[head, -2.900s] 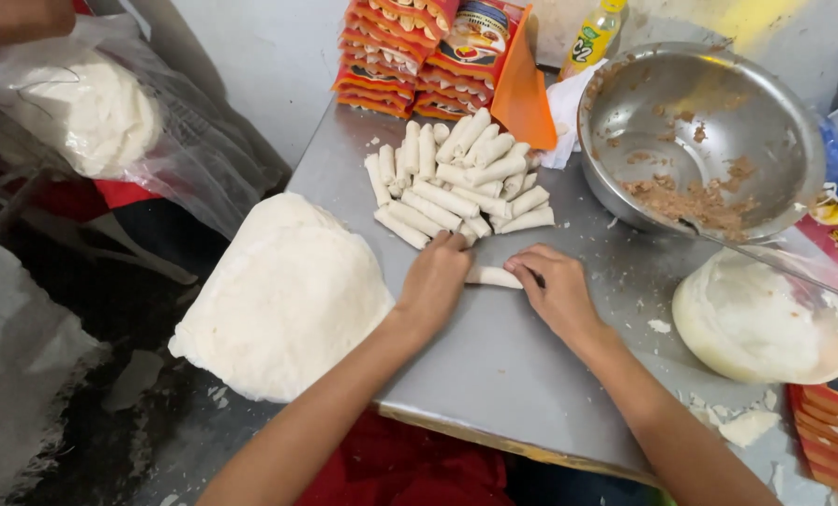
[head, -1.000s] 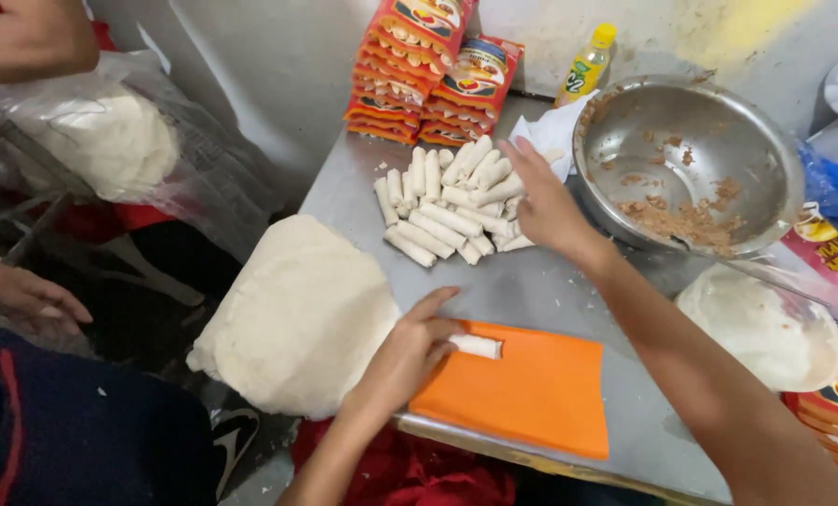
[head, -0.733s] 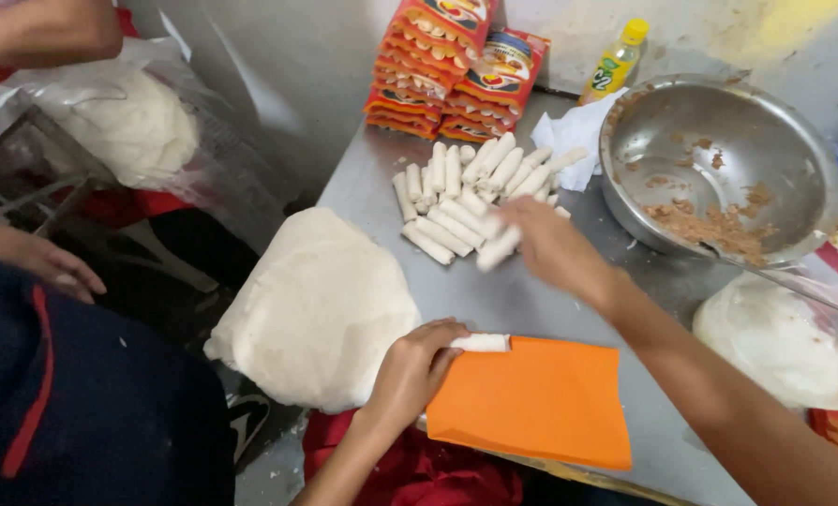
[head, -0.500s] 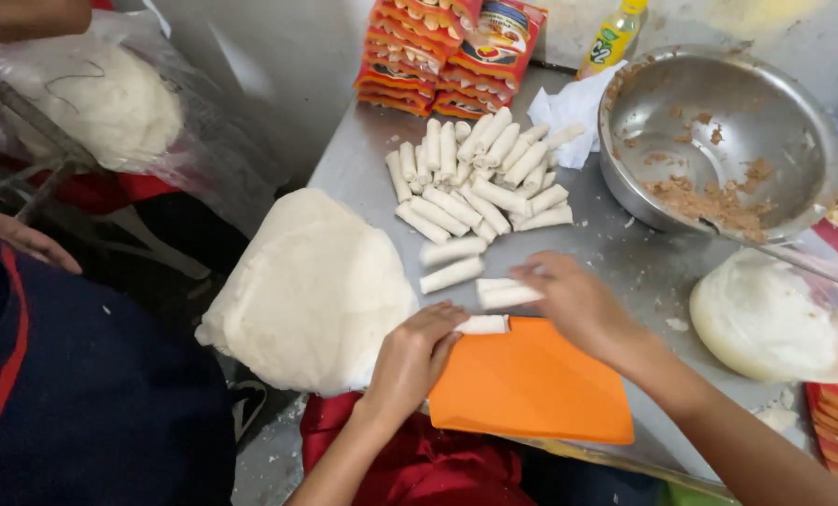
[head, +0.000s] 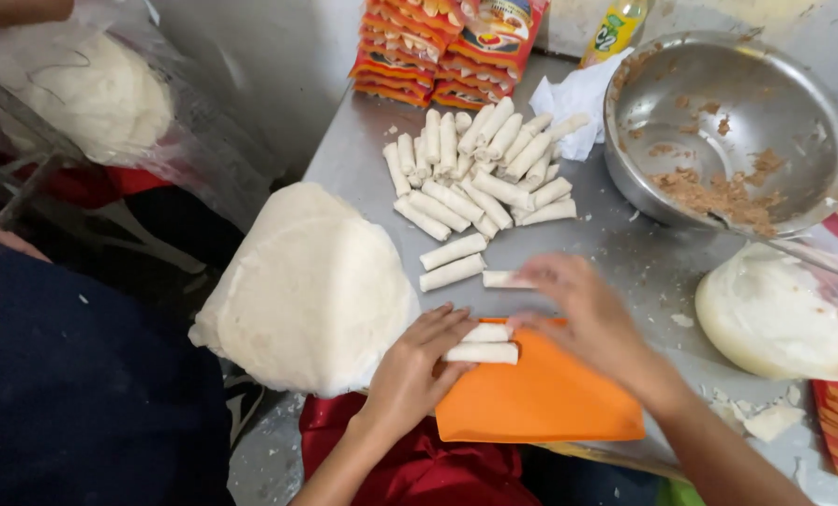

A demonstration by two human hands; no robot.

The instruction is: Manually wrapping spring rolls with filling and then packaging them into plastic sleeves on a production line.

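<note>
Since half a second ago, a second roll [head: 487, 332] sits above the roll [head: 482, 353] under the left hand [head: 419, 365] fingers on the orange sheet [head: 541, 403] at lower centre. The right hand [head: 588, 314] hovers, fingers loosely apart. The metal bowl [head: 817, 122], upper right, holds brown filling [head: 719, 192].

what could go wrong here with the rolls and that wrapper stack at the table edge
1. The wrapper stack overhangs the table's left edge; a nudge from the left hand might tip it off.
2. The orange sheet juts past the near edge, so the rolls on it could slide off if it shifts.
3. The right hand is blurred, moving near a loose roll, and could knock it.
</note>
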